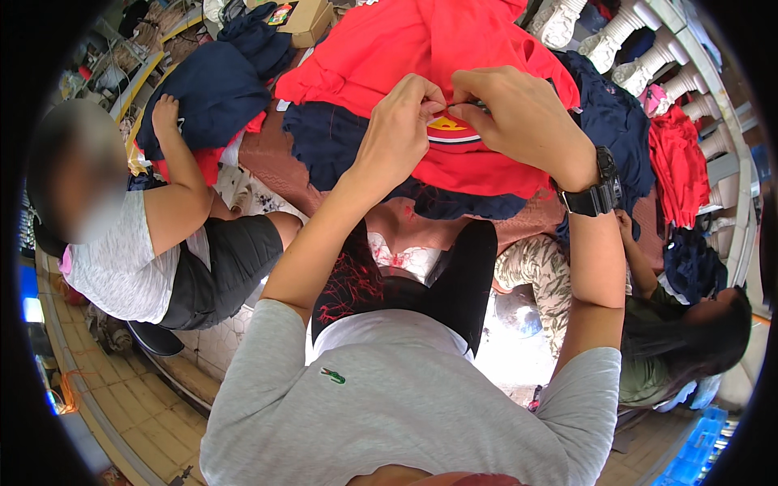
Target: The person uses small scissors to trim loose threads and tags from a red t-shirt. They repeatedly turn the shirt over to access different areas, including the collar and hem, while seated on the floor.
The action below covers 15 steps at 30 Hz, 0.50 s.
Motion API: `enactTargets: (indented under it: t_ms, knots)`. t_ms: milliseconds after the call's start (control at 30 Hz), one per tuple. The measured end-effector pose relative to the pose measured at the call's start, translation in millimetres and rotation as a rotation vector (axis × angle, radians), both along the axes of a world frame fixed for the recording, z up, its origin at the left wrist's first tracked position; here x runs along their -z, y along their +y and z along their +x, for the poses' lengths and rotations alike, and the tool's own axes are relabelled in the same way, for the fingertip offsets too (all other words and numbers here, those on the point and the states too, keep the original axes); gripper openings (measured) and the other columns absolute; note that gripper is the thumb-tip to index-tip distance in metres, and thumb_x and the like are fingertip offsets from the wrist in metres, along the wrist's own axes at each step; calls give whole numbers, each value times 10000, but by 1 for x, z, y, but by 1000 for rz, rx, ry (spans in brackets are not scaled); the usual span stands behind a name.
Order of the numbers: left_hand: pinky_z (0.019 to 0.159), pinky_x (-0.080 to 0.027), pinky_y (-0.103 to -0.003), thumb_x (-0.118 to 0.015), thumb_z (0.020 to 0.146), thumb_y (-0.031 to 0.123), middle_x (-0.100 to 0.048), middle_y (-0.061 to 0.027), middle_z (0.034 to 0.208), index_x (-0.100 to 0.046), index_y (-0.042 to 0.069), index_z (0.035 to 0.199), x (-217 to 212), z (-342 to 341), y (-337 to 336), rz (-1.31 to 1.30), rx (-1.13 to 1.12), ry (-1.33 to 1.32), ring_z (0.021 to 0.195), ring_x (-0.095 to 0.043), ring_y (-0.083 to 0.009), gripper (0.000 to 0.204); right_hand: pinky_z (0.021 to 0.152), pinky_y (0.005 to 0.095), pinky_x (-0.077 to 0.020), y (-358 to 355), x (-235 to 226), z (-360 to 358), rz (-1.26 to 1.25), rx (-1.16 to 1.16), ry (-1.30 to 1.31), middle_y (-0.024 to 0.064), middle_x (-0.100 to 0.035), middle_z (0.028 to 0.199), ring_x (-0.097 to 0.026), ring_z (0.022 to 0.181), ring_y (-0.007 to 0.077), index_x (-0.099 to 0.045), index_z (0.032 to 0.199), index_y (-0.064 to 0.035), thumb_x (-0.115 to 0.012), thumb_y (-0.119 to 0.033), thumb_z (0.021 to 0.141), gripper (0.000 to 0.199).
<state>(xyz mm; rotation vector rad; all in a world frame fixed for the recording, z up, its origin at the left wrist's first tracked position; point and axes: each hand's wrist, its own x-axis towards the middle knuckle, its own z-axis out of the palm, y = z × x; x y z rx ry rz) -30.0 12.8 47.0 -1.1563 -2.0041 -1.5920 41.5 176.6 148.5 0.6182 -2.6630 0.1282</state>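
Observation:
A red garment [373, 65] is spread over the table in front of me, on top of dark navy cloth [324, 138]. It carries a rounded emblem [447, 125] in yellow, white and black. Above the emblem my left hand [403, 121] is closed in a pinch, thumb against fingertips. My right hand [519, 113] pinches close beside it, the fingertips of both nearly meeting. Whatever lies between the fingers is too small to make out. A black watch [596, 190] is on my right wrist. Loose red threads [354, 283] lie on my dark trouser leg.
At my left a person [174, 259] handles a navy garment [207, 93]; another person [681, 348] sits at my right. Brown cloth [271, 154] covers the table. A cardboard box [308, 23] stands far left. White balusters [616, 36] with draped clothes line the right side.

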Motion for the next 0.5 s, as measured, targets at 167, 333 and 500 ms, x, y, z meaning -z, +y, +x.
enactTargets:
  t_ms: [167, 333, 500]
  knots:
    - [749, -539, -435, -558, 826, -153, -615, -189, 927, -531, -35, 966, 0, 1, 1, -14, -24, 18, 872, -644, -400, 185, 570, 430, -510, -5, 7, -2, 81, -4, 63, 107, -671, 756, -680, 725, 310, -672, 911, -97, -644, -125, 856, 67]
    - [756, -536, -447, -562, 832, -151, -615, -192, 937, -537, -30, 965, 3, -2, 3, -40, -57, 54, 888, -648, -408, 182, 563, 417, -514, -8, 16, -2, 153, 20, 114, 84, -690, 796, -692, 720, 296, -679, 973, -102, -652, -142, 864, 119]
    - [741, -540, -414, -562, 901, -105, -624, -168, 928, -567, -39, 985, 5, -6, 0, 6, 0, 34, 836, -668, -344, 106, 640, 416, -528, 3, 15, 5, -158, 56, 134, 96, -702, 857, -703, 791, 313, -655, 1015, -69, -738, -166, 834, 221]
